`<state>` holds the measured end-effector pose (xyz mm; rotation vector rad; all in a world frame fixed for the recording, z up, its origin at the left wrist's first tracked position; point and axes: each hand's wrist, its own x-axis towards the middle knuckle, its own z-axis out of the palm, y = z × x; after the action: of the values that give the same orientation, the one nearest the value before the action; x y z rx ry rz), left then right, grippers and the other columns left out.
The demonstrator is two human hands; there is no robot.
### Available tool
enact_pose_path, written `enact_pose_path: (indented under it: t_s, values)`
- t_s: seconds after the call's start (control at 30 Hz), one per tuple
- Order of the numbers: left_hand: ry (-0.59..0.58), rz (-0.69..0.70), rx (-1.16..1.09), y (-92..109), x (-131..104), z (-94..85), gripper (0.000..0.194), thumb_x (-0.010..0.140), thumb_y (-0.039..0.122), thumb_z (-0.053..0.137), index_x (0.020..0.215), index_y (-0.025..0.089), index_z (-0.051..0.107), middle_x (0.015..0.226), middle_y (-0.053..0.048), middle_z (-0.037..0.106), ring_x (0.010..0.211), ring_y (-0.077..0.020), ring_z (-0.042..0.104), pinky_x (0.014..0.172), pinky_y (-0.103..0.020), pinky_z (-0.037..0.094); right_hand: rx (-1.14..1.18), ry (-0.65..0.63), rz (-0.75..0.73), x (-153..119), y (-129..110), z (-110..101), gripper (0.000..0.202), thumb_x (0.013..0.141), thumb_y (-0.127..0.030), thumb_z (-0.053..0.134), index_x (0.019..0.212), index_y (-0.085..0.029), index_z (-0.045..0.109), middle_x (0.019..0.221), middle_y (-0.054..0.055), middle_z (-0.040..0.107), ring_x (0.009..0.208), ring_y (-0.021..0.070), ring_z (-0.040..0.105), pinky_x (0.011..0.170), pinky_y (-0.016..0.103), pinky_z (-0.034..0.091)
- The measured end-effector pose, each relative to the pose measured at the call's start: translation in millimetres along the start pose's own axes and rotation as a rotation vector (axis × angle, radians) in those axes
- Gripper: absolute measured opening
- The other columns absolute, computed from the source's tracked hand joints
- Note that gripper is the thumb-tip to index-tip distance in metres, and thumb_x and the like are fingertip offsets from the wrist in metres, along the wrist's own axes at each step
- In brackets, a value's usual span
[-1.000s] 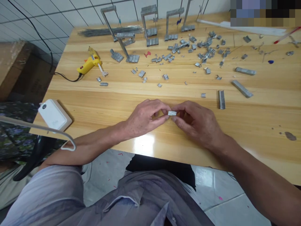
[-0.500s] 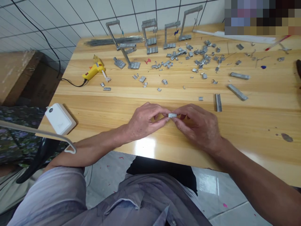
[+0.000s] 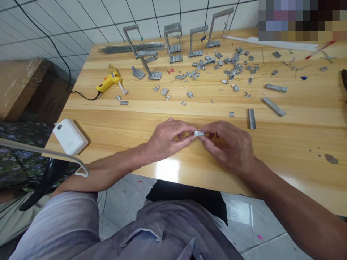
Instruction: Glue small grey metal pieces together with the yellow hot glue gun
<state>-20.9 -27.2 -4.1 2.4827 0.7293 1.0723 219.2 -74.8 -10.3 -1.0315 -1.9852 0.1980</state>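
Counter (image 3: 130, 115) of glossy, striped wood stretches across the view. With the small silvery piece (image 3: 199, 133) as the centre of the dial, the left hand (image 3: 172, 140) comes in from nine o'clock and the right hand (image 3: 230, 144) from between three and four. The hands are close together, thumb and forefinger of each clamped on the piece, which sits between their fingertips near the counter's front edge. Whether it touches the wood cannot be told.

A tiny grey bit (image 3: 231, 114) lies at two o'clock, near the right hand. Just beyond it, between two and three, a short grey bar (image 3: 251, 118) lies lengthwise, away from the wearer; two more bars (image 3: 273, 107) rest farther out at two. Loose metal pieces (image 3: 235, 68) are strewn thickly at one o'clock.

Along the back, upright grey stands (image 3: 191, 41) range from eleven to just past twelve, most on flat ribbed feet. A bundle of thin rods (image 3: 130, 48) lies at eleven, below the tiled wall (image 3: 146, 18). A yellow glue gun (image 3: 107, 82) lies on its side at ten, its cord trailing left, and a white box-shaped device (image 3: 70, 136) sits at nine by the counter's edge.
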Motion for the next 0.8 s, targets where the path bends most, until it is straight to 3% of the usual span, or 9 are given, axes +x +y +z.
enact_pose_path:
  t_s: [0.8]
  values:
    - [0.029,0.027,-0.042,-0.9,0.3,2.7,0.006,0.107,0.026,0.079,0.110,0.022,0.081,0.090,0.000,0.087,0.066,-0.0099,0.073,0.074,-0.026,0.057,0.001,0.015,-0.032,-1.6,-0.4,-1.0,0.015,0.105,-0.017,0.077,0.116,-0.026,0.078,0.093,0.001,0.086,0.070,0.0166,0.077,0.064,0.030,0.060]
